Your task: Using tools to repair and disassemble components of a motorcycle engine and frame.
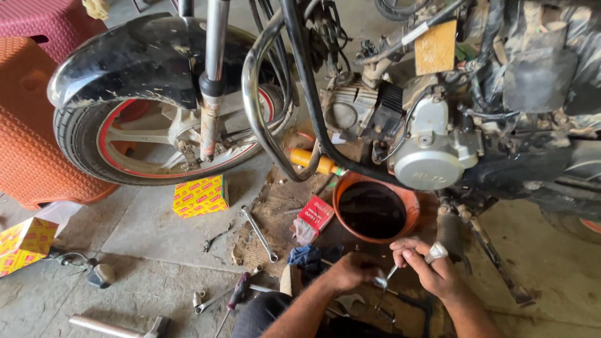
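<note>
Both hands meet low in the head view, below an orange basin of dark oil [411, 205]. My right hand [432, 266] pinches a slim metal tool with a silver socket end [436, 251], its shaft slanting down to the left. My left hand [352, 270] is closed around the tool's lower tip and a small metal part [380, 281]. Above them sits the motorcycle engine [421, 145] with its round grey side cover. A blue rag [308, 256] lies just left of my left hand.
The front wheel [150, 134] and black fender fill the upper left, beside orange plastic stools [25, 131]. On the concrete floor lie a spanner [258, 233], a small red box [315, 216], yellow boxes [200, 196], a screwdriver [238, 291] and a hammer [119, 327].
</note>
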